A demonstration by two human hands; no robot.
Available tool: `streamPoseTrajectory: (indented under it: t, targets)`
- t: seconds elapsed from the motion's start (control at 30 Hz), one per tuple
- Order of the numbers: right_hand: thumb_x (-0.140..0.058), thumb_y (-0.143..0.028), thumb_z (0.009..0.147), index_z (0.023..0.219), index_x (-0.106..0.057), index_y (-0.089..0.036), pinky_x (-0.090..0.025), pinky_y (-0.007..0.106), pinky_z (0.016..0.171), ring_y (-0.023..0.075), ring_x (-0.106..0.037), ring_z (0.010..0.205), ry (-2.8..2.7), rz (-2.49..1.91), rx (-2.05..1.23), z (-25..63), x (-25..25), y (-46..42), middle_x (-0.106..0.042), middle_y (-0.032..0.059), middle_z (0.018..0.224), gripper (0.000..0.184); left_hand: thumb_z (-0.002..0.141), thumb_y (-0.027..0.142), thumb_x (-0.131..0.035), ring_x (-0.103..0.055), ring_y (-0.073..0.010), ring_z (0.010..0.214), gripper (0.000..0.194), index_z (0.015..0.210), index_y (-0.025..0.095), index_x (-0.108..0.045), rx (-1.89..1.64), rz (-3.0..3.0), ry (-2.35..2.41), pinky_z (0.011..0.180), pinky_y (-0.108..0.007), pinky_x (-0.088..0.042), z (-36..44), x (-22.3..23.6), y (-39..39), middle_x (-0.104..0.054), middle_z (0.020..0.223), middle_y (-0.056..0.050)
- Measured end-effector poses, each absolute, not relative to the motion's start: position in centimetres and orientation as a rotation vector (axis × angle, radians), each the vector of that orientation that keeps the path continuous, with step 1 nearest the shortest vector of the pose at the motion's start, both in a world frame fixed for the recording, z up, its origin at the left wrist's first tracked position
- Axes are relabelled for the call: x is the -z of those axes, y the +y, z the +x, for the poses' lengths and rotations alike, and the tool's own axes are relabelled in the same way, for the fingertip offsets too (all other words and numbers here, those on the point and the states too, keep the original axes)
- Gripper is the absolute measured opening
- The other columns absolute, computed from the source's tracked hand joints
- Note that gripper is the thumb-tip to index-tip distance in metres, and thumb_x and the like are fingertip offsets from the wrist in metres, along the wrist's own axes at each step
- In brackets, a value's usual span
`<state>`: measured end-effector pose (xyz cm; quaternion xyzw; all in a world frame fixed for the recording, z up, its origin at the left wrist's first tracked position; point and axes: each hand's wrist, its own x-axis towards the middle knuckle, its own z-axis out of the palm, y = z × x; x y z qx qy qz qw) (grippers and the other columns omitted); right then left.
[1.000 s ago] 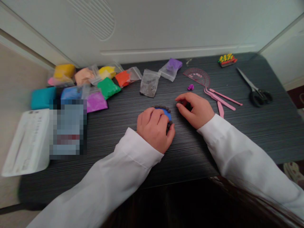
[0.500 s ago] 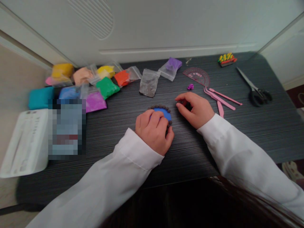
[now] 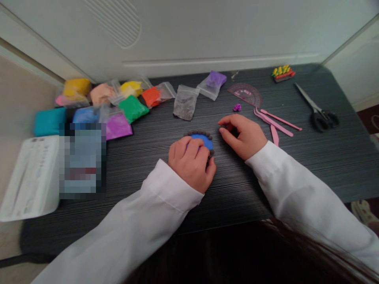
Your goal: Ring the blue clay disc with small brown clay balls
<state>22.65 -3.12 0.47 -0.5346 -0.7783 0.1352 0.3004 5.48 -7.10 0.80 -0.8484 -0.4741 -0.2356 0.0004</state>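
A flat blue clay disc (image 3: 203, 140) ringed with small dark brown clay balls lies on the dark striped table (image 3: 296, 165). My left hand (image 3: 192, 162) rests on the disc's near half with its fingers curled down onto it. Just right of the disc, my right hand (image 3: 243, 133) is closed, thumb and fingertips pinched around a small dark piece that I cannot make out clearly. A tiny purple clay lump (image 3: 237, 107) sits beyond my right hand.
Bags of coloured clay (image 3: 130, 108) crowd the back left, with a brown bag (image 3: 185, 103) and a purple bag (image 3: 213, 83) further right. Pink tools (image 3: 274, 124), a protractor (image 3: 245, 93), black scissors (image 3: 318, 110) and a small colourful piece (image 3: 282, 73) lie at right. A white packet (image 3: 31, 177) sits far left.
My left hand has slid slightly toward me, uncovering more of the blue disc and its ring of dark balls. The right hand has stayed in place.
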Motion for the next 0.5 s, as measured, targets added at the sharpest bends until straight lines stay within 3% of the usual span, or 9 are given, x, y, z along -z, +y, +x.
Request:
streamPoseTrajectory:
  t: [0.5]
  targets:
    - [-0.047,-0.019,0.074,0.090,-0.056,-0.017,-0.041,0.026,0.064,0.0134,-0.053,0.069,-2.064,-1.410,-0.365,22.6,-0.5,-3.1,-0.058,0.0022,0.078,0.018,0.065,0.027,-0.057,-0.049,-0.0257,0.091,0.009,0.068,0.019,-0.059,0.825,-2.663,-1.471,0.080,-0.041,-0.039,4.5,-1.0,-7.4,-0.060,0.087,-0.006]
